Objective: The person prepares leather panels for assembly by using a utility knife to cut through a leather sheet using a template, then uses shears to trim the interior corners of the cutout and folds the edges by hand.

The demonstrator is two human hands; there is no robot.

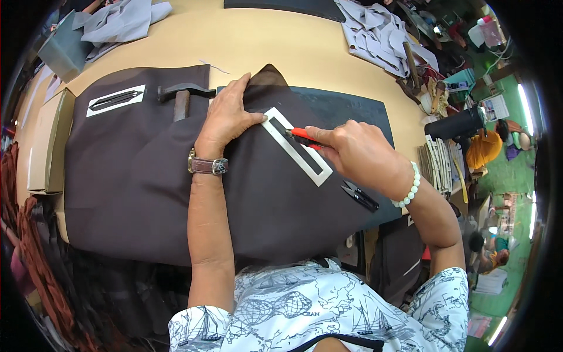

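Dark brown sheet material [135, 193] covers much of the table in front of me. My left hand [229, 114] lies flat on it, fingers stretched forward, its thumb at the upper corner of a white rectangular frame [314, 170] with a long slot. In my right hand [360, 146] is a red and black utility knife [305, 134], its tip at the slot near the frame's upper end. A dark cutting mat [358, 111] shows from under the sheet. Small black thread snips [360, 196] rest to the right of the frame.
A hammer [183, 102] lies left of my left hand, near a second white frame [116, 101] around a dark slot. A cardboard box [51, 144] stands at the left edge. Grey cut pieces [375, 35] are piled at the far right, a black cylinder [454, 124] at the right.
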